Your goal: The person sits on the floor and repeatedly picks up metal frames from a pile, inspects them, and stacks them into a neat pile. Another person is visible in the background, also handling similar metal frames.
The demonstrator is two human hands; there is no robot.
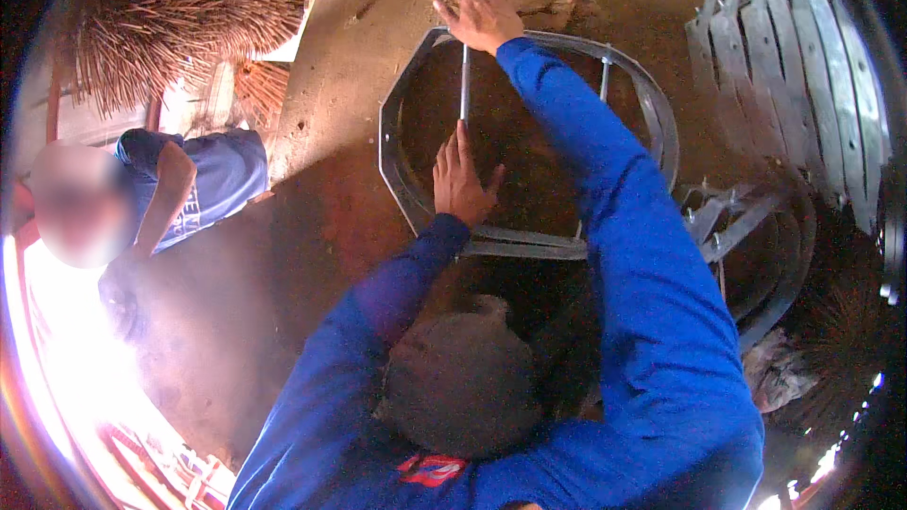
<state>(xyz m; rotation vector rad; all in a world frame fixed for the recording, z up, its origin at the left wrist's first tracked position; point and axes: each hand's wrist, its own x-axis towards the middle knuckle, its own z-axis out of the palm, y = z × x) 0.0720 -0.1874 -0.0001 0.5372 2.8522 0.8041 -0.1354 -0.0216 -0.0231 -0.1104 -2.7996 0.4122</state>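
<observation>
A grey metal frame (386,137) made of flat bars, angular at the left and rounded at the right, lies in front of me. Inside its left part runs a thin metal rod (465,85). My left hand (463,181) is over the frame's inner left area, fingers stretched along the rod's near end and thumb apart. Past the rod's far end, my right hand (487,17) reaches over the frame's far edge. Its fingers look spread, and I make out nothing held in them. Whether either hand presses on the metal is unclear.
Metal bars (784,66) are stacked at the far right. Nearer me, another metal frame (803,246) with a curved bar lies at the right. Bundles of thin brown rods (189,19) are at the upper left. A co-worker in a blue shirt (222,175) bends at the left.
</observation>
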